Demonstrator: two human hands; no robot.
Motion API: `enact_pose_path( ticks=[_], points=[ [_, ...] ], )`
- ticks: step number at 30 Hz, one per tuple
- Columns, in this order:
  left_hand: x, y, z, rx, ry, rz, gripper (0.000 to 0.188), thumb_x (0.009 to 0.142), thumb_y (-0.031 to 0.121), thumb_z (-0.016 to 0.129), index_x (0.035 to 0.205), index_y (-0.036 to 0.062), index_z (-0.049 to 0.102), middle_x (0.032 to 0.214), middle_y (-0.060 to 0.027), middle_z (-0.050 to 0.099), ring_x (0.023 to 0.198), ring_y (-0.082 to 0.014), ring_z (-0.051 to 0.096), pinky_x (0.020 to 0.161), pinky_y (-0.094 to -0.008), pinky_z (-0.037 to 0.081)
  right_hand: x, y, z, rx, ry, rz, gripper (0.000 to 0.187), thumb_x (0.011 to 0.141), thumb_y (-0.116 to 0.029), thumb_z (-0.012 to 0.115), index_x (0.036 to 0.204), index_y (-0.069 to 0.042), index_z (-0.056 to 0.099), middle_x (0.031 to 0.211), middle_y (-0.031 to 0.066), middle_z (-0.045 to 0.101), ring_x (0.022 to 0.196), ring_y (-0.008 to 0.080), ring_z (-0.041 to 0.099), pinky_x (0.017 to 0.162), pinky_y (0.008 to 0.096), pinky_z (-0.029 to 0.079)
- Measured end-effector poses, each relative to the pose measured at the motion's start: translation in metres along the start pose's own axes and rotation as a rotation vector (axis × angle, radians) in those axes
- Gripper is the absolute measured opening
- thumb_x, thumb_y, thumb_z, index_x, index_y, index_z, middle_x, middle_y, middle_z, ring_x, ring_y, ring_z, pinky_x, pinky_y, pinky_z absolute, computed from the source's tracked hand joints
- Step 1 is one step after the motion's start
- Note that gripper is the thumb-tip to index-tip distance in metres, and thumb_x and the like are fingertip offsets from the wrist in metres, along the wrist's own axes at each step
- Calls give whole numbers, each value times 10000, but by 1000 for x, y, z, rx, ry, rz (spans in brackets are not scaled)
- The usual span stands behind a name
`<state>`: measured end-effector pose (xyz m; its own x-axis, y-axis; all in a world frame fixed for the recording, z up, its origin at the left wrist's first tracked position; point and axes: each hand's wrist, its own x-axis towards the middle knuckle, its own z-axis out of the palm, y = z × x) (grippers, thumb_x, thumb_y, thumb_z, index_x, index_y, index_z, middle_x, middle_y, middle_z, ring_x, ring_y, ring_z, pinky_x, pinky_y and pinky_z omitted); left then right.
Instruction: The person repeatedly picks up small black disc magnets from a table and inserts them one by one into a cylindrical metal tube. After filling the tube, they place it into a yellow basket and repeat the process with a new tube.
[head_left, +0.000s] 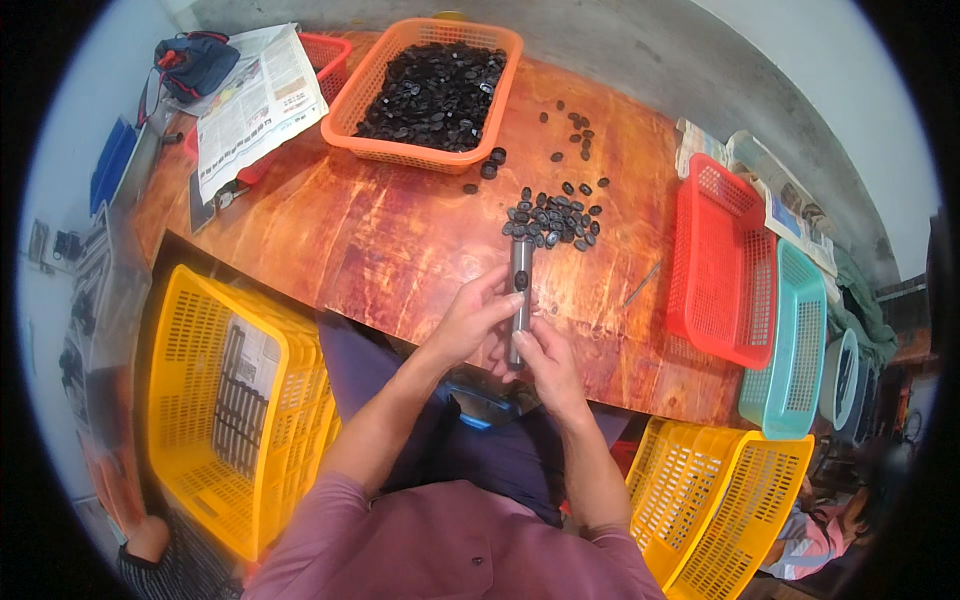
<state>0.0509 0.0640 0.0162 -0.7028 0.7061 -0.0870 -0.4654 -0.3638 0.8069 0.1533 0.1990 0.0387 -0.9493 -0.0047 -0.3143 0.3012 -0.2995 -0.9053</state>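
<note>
Over the table's near edge, both hands hold a dark grey metal tube (522, 258) lengthwise, its far end beside a loose pile of small black oval pieces (556, 218). My left hand (472, 314) is closed round the tube's left side, its thumb close to a black oval piece (521, 281) on the tube. Whether that piece is fixed to the tube or only pressed against it, I cannot tell. Lower down, my right hand (548, 358) grips the near end, thumb lying along it. Some fingers of both hands are hidden behind the tube.
An orange basket (345, 134) full of black pieces stands at the back of the wooden table (400, 240). Red (735, 265) and teal baskets (797, 340) are at right. Yellow crates (225, 400) flank my legs. A thin rod (643, 283) lies right. People are at both lower edges.
</note>
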Motion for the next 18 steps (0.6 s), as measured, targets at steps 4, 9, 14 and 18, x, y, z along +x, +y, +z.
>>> enact_pose_path(
  ticks=[4, 9, 14, 18],
  points=[
    [1, -2, -4, -56, -3, -18, 548, 1019, 162, 580, 1495, -19, 380, 1088, -97, 617, 945, -169, 643, 852, -312, 544, -1, -3, 1, -39, 38, 15, 277, 1060, -229, 531, 1201, 6, 574, 905, 76, 677, 719, 140, 672, 604, 237, 554],
    [5, -1, -5, -338, 139, 105, 377, 1027, 158, 564, 1352, -15, 484, 1076, -112, 614, 947, -212, 652, 861, -368, 563, 10, -12, -11, -381, 169, 0, 262, 1017, -220, 590, 1076, 28, 655, 902, 101, 686, 689, 148, 672, 596, 299, 537],
    [11, 4, -3, -325, 175, 96, 331, 1038, 155, 542, 1335, 27, 469, 1077, -114, 614, 925, -222, 651, 840, -387, 575, 53, -21, -34, -819, 457, -496, 178, 916, -131, 659, 1046, -17, 698, 922, 129, 678, 773, 262, 683, 697, 371, 538],
    [10, 5, -4, -323, 166, 140, 334, 1036, 149, 545, 1341, 35, 470, 1073, -104, 610, 912, -207, 640, 816, -375, 568, 75, -37, -22, -1073, 390, -623, 237, 869, -75, 695, 1106, -74, 702, 922, 123, 655, 807, 292, 682, 707, 382, 546]
  ],
)
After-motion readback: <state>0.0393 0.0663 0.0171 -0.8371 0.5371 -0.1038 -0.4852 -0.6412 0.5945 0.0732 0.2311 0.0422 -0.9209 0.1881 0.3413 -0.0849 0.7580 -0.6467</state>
